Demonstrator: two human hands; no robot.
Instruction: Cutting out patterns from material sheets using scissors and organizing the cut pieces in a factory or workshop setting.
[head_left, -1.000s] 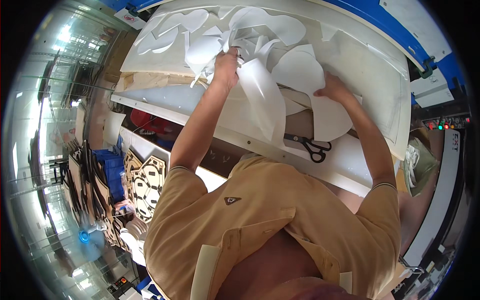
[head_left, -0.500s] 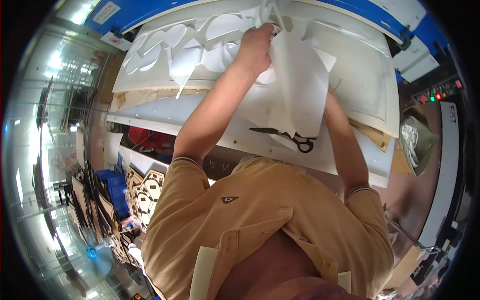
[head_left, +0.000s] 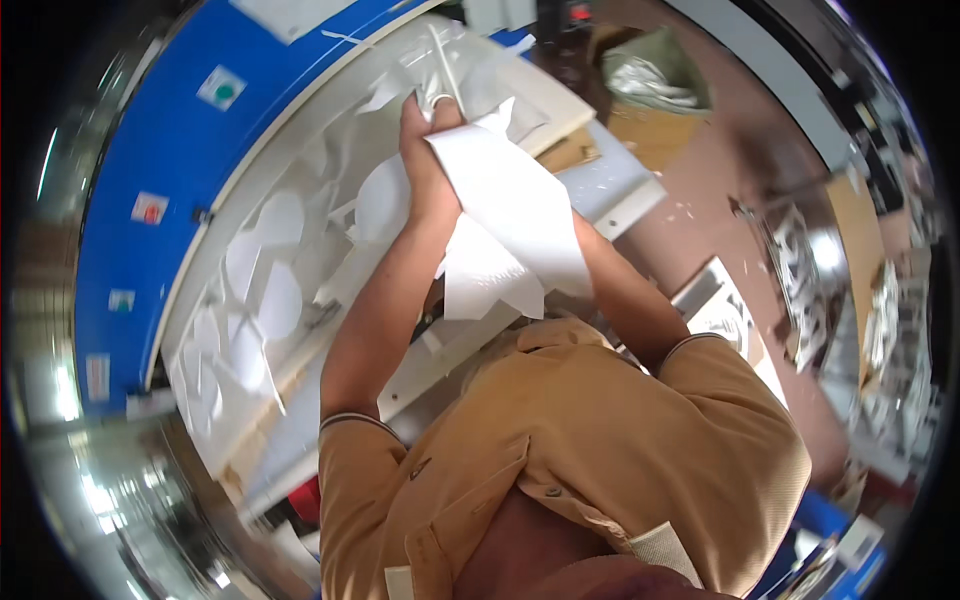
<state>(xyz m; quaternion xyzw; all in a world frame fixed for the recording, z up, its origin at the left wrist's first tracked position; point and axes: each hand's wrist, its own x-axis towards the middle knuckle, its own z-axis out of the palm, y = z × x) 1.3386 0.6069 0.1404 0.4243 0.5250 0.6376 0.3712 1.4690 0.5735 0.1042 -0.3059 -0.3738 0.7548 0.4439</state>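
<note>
My left hand point(head_left: 428, 165) is closed on the edge of a white sheet point(head_left: 510, 190), with its fingers toward the far side of the work table. The sheet hangs in large curved flaps between my forearms. A narrow white strip point(head_left: 446, 65) sticks up just beyond my left fingers; whether it belongs to the sheet I cannot tell. My right forearm point(head_left: 625, 280) runs behind the sheet, which hides the right hand. Several white cut-out pieces point(head_left: 275, 300) with rounded outlines lie on the pale board point(head_left: 215, 440) left of my left arm.
A blue machine panel point(head_left: 150, 150) borders the board on the far left. Beyond the table's right end stands a green bag point(head_left: 680, 65) with crumpled white scraps. Small white bits lie on the reddish floor point(head_left: 690, 215). Further right are stacked cut-out frames point(head_left: 795, 280).
My view has swung to the right along the table. The sheet has come nearer my body and folded over. The scissors seen before on the table edge no longer show clearly.
</note>
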